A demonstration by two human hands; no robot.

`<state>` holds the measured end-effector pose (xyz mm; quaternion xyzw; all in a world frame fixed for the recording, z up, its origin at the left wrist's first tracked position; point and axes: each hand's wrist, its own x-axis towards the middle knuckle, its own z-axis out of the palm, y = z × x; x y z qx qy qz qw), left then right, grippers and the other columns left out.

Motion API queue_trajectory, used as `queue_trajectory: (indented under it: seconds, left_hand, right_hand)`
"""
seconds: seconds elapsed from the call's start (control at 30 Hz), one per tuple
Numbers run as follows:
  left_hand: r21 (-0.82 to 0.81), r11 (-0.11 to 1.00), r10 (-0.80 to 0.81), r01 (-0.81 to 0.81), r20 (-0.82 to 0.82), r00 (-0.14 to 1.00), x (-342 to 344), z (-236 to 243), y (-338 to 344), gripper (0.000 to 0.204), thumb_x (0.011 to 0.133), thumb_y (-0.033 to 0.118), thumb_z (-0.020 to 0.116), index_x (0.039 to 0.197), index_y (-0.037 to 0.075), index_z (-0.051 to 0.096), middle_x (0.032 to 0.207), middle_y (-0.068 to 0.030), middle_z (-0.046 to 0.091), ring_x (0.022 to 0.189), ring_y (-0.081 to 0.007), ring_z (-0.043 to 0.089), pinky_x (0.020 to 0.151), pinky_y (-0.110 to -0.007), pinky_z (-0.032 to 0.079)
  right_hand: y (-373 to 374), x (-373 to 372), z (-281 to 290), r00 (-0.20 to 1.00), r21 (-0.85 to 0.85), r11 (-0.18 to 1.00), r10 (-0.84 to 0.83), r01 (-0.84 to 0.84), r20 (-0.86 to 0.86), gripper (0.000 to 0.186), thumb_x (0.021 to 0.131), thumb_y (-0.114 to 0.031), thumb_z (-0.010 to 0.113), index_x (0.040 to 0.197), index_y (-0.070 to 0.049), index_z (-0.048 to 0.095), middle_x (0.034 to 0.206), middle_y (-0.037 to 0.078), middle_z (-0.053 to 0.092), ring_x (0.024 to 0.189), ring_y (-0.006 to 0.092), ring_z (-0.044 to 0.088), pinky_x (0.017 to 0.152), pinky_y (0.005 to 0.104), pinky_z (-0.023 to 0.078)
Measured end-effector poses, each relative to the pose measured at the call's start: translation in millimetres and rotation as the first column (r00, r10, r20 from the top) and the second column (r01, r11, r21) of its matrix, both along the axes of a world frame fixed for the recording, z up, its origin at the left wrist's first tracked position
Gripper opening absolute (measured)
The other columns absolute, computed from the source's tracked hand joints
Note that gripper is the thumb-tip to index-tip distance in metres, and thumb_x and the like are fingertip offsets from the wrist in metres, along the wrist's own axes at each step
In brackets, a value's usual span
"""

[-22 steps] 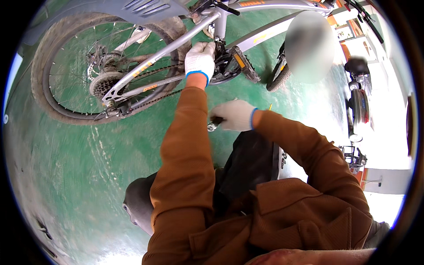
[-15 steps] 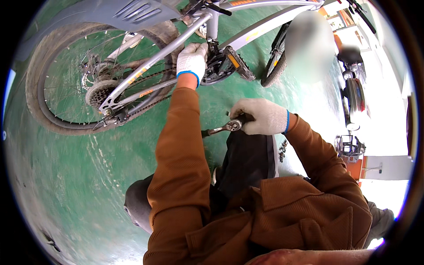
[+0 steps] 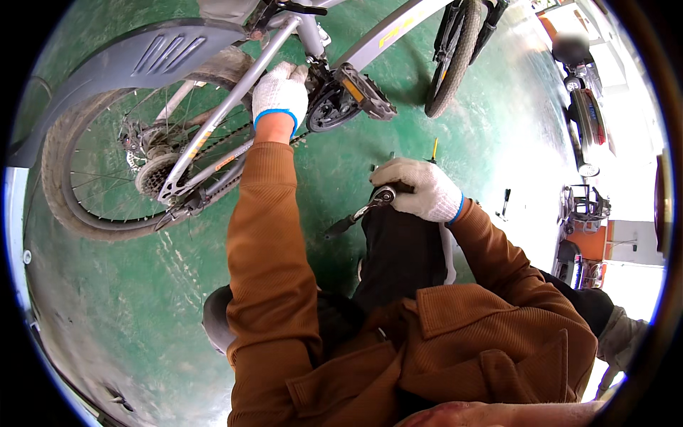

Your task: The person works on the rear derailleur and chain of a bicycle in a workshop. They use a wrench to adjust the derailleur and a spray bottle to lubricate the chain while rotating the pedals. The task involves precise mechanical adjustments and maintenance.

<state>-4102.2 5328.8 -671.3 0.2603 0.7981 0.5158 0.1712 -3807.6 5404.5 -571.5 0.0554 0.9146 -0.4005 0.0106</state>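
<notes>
My left hand [image 3: 280, 94], in a white knitted glove with a blue cuff, is at the grey bicycle frame [image 3: 267, 53], just behind the crank and black pedal [image 3: 366, 91]. Its fingers are curled in, and whatever they grip is hidden behind the glove. My right hand [image 3: 420, 186], gloved alike, is closed around the head end of a ratchet wrench [image 3: 370, 203] above my dark-trousered knee. The ratchet's black handle points down and left. Whether a socket is fitted is hidden by the fingers. The chain and rear sprockets [image 3: 158, 176] lie left of my left hand.
Behind the sprockets stands the muddy rear wheel [image 3: 57, 167] under a grey mudguard [image 3: 128, 53]. The front wheel [image 3: 455, 64] is at the upper right. A thin yellow item [image 3: 435, 148] and a black tool [image 3: 505, 203] lie on the green floor. Vehicles [image 3: 589, 128] stand farther right.
The view has shifted, so the bicycle sits farther left and more front wheel shows. More of the ratchet's black handle is visible. Both hands keep much the same places and holds.
</notes>
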Motion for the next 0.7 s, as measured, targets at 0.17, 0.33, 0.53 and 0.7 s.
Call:
queue_trajectory:
  seconds: [0.17,0.33,0.53,0.7]
  left_hand:
    - [-0.103,0.994,-0.028,0.028,-0.003,1.000,3,13,-1,0.036,0.101,0.036,0.061,0.115,0.006,0.074,0.112,-0.0258,0.072,0.108,-0.0437,0.067,0.095,-0.048,0.052]
    - [0.021,1.000,-0.015,0.013,0.069,0.998,-2,-2,4,0.035,0.101,0.034,0.062,0.114,0.003,0.074,0.113,-0.0240,0.073,0.109,-0.0408,0.069,0.096,-0.045,0.052]
    - [0.145,0.971,0.178,-0.188,0.079,0.981,27,0,11,0.031,0.101,0.032,0.063,0.108,0.004,0.073,0.102,-0.0237,0.073,0.099,-0.0422,0.070,0.091,-0.045,0.053]
    - [0.204,0.898,0.405,-0.389,-0.044,0.913,60,4,24,0.028,0.103,0.030,0.062,0.097,0.003,0.067,0.091,-0.0264,0.069,0.087,-0.0466,0.067,0.077,-0.052,0.052]
  right_hand:
    - [12,3,5,0.994,-0.072,0.996,-0.055,0.048,-0.098,0.035,0.079,0.003,0.068,0.113,-0.003,0.068,0.110,0.010,0.069,0.100,0.0282,0.068,0.090,0.0377,0.055]
    - [16,2,1,0.987,-0.083,0.985,-0.157,0.154,-0.036,0.030,0.082,-0.003,0.076,0.111,-0.004,0.068,0.104,0.010,0.067,0.091,0.0246,0.067,0.086,0.0340,0.055]
    - [25,-2,36,0.947,0.178,0.983,0.020,0.039,-0.321,0.031,0.085,-0.013,0.082,0.113,-0.007,0.071,0.111,0.013,0.073,0.092,0.0268,0.068,0.083,0.0381,0.055]
    - [7,-31,133,0.875,0.400,0.914,0.134,0.073,-0.466,0.033,0.090,-0.023,0.081,0.117,-0.006,0.072,0.107,0.008,0.074,0.097,0.0271,0.067,0.087,0.0392,0.055]
